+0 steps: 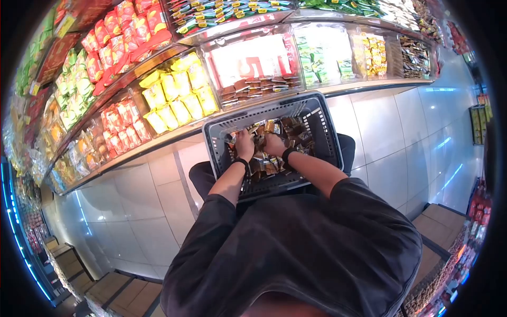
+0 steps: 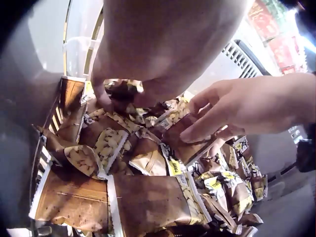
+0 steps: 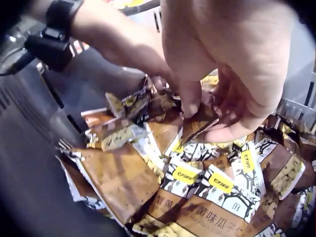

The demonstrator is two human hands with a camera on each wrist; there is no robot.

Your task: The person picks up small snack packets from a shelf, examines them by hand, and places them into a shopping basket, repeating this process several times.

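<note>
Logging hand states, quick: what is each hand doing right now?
Left hand: fingers down among the snack packets; grip cannot be told.
Right hand: pinching a brown packet.

Head view: strong fisheye, shelves [image 1: 158, 90] bowed, corners vignetted black. Even, bright store light; glare streaks on the glossy floor tiles [image 1: 401, 132]. Left wrist view: the left hand [image 2: 163, 44] fills the top, blurred, too close to focus; packets [image 2: 148, 197] below soft. Right wrist view: packets [image 3: 217, 182] fairly sharp, edges dark and smeared.
</note>
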